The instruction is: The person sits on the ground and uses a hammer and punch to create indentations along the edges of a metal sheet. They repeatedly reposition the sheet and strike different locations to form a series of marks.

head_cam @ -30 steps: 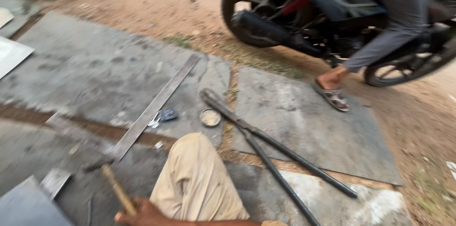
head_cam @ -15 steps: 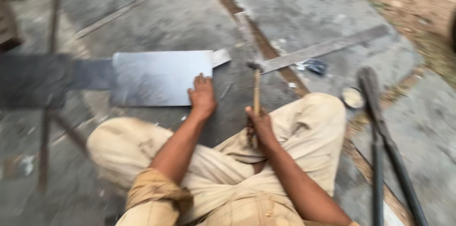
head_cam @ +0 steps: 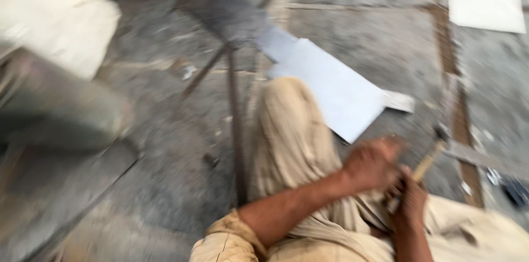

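I sit on a stone floor in tan trousers, and the picture is blurred by motion. My right hand grips the wooden handle of a hammer, whose dark head points up and to the right. My left hand sits just left of it, close to the handle; the blur hides whether it touches it. A flat sheet of pale metal lies on the floor beyond my left knee. A small bent tab sticks out at the sheet's right corner.
A thin dark metal rod frame stands left of my knee. A long metal strip lies at the right by the hammer head. A pale sheet lies at the top right, and blurred pale and grey shapes fill the left.
The view has swung left and down. My left hand has left the metal sheet and come back beside the hammer handle. The right hand still holds the hammer.
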A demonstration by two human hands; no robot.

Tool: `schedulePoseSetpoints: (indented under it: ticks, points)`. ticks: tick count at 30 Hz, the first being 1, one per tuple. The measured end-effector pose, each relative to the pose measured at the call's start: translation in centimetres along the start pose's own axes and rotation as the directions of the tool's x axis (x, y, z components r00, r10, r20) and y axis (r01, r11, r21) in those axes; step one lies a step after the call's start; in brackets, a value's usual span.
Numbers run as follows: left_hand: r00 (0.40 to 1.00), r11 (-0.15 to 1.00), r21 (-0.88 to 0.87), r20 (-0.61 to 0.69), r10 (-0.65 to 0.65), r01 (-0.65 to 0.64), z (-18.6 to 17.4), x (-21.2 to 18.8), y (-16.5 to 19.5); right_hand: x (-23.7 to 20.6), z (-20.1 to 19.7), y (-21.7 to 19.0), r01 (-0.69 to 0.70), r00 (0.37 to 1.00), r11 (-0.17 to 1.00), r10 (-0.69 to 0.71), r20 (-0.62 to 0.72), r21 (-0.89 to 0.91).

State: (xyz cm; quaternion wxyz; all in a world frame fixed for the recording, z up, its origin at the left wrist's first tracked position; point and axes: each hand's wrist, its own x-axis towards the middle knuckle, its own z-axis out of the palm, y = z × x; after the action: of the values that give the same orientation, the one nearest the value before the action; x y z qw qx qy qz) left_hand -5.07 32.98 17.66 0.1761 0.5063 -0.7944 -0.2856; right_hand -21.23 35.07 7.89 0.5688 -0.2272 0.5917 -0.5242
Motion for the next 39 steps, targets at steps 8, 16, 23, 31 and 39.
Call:
schedulePoseSetpoints:
  ticks: [8, 16, 23, 31, 39]
  points:
    - [0.436, 0.992, -0.054, -0.894, -0.100, 0.117, -15.0, -19.3, -10.0, -1.6, -0.4, 2.8, -0.134, 0.987, 0.989, 0.128, 0.101, 0.062]
    - [0.711, 0.808, 0.020, -0.489, -0.506, 0.589, -8.6, -25.8, -23.1, -2.8, -0.6, 2.1, -0.017, 1.000, 1.000, 0.017, 0.004, 0.015]
    - [0.724, 0.500, -0.779, -0.087, -0.684, 0.378, -1.7, -12.8, -24.6, -2.5, 0.3, 0.6, -0.042, 0.999, 0.997, 0.041, 0.012, 0.064]
    - [0.718, -0.077, -0.971, 0.218, -0.661, 0.224, 6.0, -5.2, -24.3, -2.2, -0.2, -0.2, -0.026, 0.997, 1.000, 0.027, -0.070, 0.016]
    - [0.327, 0.210, -0.974, -0.172, -0.929, 0.084, -0.1, -10.3, -31.6, -2.4, -0.7, -1.9, 0.439, 0.884, 0.895, -0.446, -0.144, -0.075]
